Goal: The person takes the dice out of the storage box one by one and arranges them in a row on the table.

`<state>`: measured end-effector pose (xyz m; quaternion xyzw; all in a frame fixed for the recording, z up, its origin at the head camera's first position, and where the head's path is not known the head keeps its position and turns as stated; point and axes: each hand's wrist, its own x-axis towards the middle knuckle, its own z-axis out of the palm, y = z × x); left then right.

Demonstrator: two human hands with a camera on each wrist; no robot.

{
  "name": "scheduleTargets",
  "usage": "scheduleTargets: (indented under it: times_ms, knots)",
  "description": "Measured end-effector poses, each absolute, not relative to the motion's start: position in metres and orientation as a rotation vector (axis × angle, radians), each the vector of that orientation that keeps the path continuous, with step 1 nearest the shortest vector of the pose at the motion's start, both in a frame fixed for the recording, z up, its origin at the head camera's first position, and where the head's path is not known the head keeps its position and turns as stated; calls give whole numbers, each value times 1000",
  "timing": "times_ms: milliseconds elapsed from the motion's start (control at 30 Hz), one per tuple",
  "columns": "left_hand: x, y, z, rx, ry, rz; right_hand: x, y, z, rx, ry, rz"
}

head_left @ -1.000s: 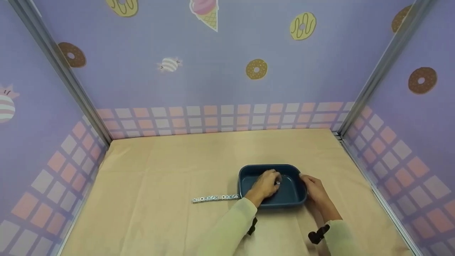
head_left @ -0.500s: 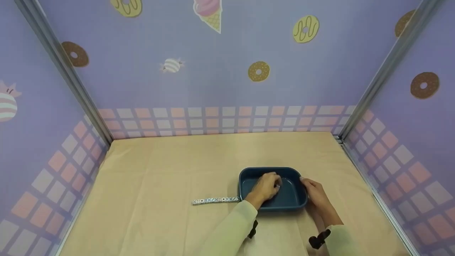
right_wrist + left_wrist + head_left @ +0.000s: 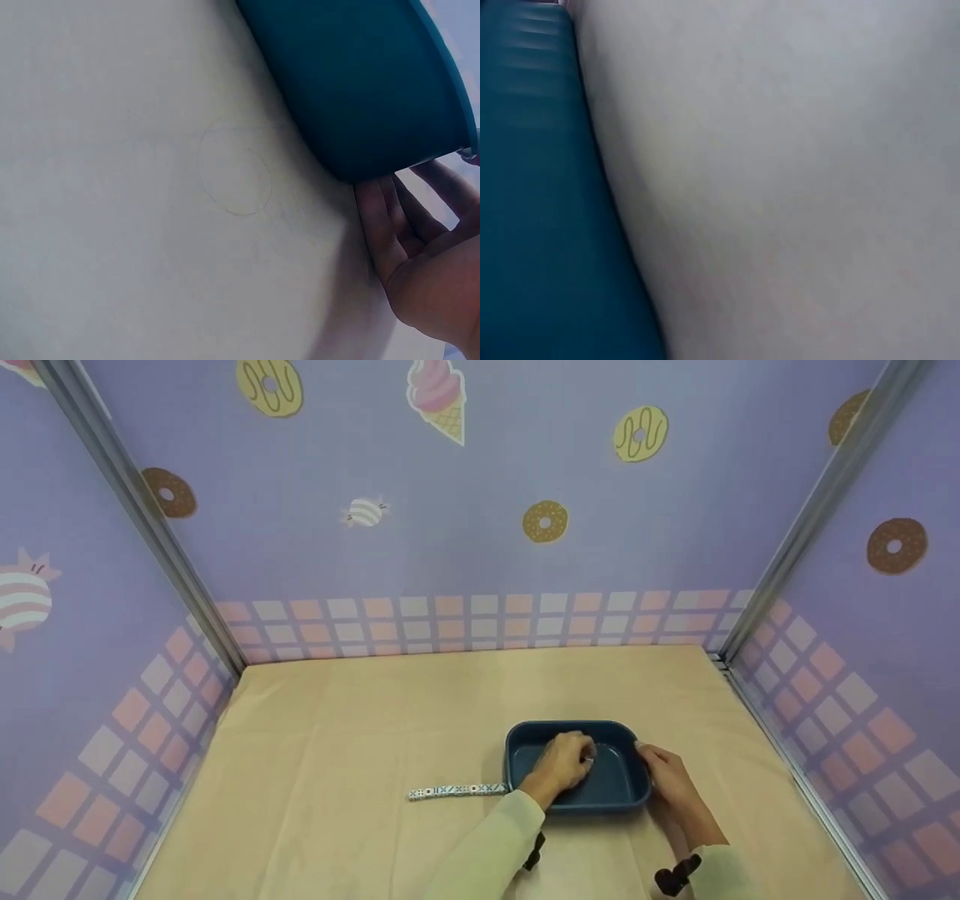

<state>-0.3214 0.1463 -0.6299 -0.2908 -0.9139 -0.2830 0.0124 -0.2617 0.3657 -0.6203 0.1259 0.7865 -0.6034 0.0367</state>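
A dark blue rectangular dish point(image 3: 611, 787) with rounded corners stands on the cloth-covered table. My left hand point(image 3: 562, 763) is inside it, fingers curled down around a small pale thing point(image 3: 589, 761) that is mostly hidden. My right hand point(image 3: 671, 780) holds the dish's right end, thumb at the rim. In the right wrist view, fingers point(image 3: 379, 225) of that hand reach under the dish's outer wall point(image 3: 360, 82). A narrow blue-and-white patterned strip point(image 3: 457, 791) lies left of the dish, its right end close to the dish wall. Skin fills most of the left wrist view.
Beige cloth point(image 3: 337, 735) with creases covers the table. A purple wall point(image 3: 465, 547) with sweets printed on it stands behind, and similar walls rise at both sides. Metal posts point(image 3: 810, 517) mark the back corners.
The whole head view has shifted slightly, with everything sitting lower now. Both hands keep nearly the same places on and in the dish. The patterned strip lies as before.
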Motion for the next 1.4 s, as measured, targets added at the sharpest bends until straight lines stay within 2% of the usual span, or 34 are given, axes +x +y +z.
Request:
scheduleTargets:
  times_ms: [333, 633, 867, 1067, 1400]
  knots:
    - [-320, 146, -624, -914, -2820, -951, -259, 367, -619, 374, 2421, -1881]
    - [-309, 131, -592, -1086, -2680, -1131, -261, 371, -621, 384, 2397, -1866]
    - [-300, 96, -562, -1152, -2556, -1302, -259, 369, -619, 391, 2370, -1858]
    - [-296, 60, -542, -1257, -2515, -1268, -256, 369, -619, 399, 2366, -1877]
    - [-296, -10, -531, -1252, -2544, -1136, -259, 367, -619, 390, 2363, -1905]
